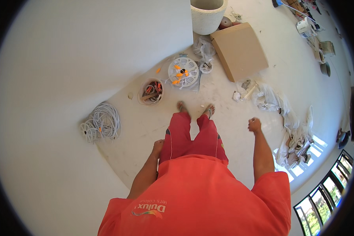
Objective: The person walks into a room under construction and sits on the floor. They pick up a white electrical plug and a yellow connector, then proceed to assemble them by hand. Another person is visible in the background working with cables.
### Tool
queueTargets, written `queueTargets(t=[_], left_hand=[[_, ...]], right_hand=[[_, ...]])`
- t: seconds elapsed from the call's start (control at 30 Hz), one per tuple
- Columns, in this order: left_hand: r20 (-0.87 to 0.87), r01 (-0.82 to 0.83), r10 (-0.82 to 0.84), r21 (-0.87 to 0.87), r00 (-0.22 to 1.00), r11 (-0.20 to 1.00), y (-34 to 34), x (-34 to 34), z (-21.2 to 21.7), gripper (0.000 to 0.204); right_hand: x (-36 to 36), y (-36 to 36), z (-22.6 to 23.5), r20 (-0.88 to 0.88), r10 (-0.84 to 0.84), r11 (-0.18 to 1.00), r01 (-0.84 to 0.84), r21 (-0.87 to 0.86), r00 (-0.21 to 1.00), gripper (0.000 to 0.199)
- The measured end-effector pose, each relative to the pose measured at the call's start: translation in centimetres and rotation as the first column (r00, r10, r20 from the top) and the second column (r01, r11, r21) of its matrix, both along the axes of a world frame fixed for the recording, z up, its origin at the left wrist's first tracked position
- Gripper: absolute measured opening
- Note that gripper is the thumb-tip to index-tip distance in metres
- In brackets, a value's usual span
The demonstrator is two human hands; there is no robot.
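Left hand (158,146) hanging at thigh, right hand (254,125) fisted, empty

Flat brown cardboard box (239,50): a rectangular package lying on the pale floor, unopened side up, plain and unprinted on its visible face. It lies just to the right of the white cable reel (183,72) and a little farther from the viewer. At the box's far left corner sits a small brown roll (225,22), possibly packing tape. No signs or screens appear.
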State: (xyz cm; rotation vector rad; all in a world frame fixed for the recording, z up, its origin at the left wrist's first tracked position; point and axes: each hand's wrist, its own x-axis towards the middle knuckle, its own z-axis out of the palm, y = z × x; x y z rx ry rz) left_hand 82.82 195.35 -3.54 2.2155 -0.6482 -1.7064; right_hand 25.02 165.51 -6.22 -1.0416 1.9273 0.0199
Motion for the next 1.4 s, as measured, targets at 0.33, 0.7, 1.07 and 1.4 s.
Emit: queueTargets(t=[0.33,0.7,1.07,1.4], left_hand=[[-0.11,-0.196,0.25,0.359,0.962,0.913,-12.4,-1.1,3.0,0.052],[0.085,0.759,-0.758,-0.177,0.646,0.627,-25.3,-7.7,3.4,0.042],[0.247,0.944,-0.926,-0.243,0.284,0.225,-50.2,-18.2,1.1,0.037],[0.153,0.952,-0.945,0.057,0.29,0.301,-51.0,-23.0,5.6,0.046]], right_hand=[[17.0,-14.5,3.0,0.36,0.12,0.95,-0.002,-0.312,0.925,0.02],[12.2,-2.1,2.8,0.252,0.014,0.999,-0.021,0.027,0.968,0.02],[-10.7,-14.1,3.8,0.497,-0.598,0.668,0.734,-0.123,0.628,0.013],[-10.4,-9.5,3.1,0.397,-0.714,0.684,0.694,0.224,0.576,0.023]])
